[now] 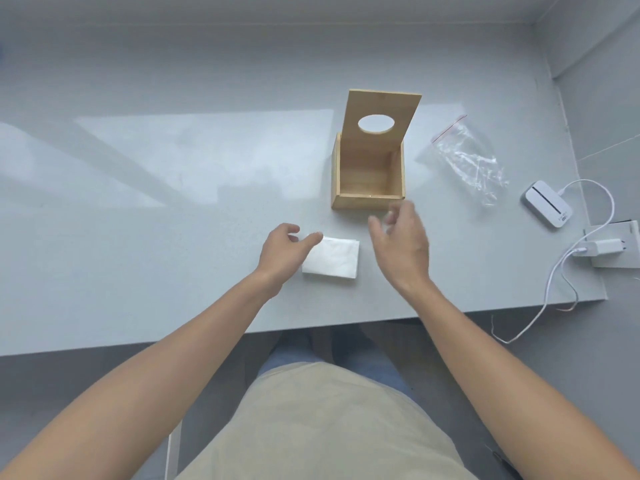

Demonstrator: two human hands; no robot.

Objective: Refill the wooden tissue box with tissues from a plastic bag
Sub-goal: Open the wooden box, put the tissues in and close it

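Observation:
The wooden tissue box [368,199] stands on the grey table, its lid with an oval hole [381,119] raised upright and its inside bare. A white stack of tissues [334,259] lies flat in front of the box. My left hand [285,249] rests at the stack's left edge, fingers apart, fingertips touching its top corner. My right hand [403,237] hovers to the right of the stack, just below the box's front wall, fingers loosely spread and holding nothing. A clear plastic bag [465,159] with a red seal strip lies crumpled to the right of the box.
A small white device [547,204] with a cable lies near the table's right edge, and a white charger plug [601,249] sits on a block beside it. The table's front edge [311,329] runs just above my lap.

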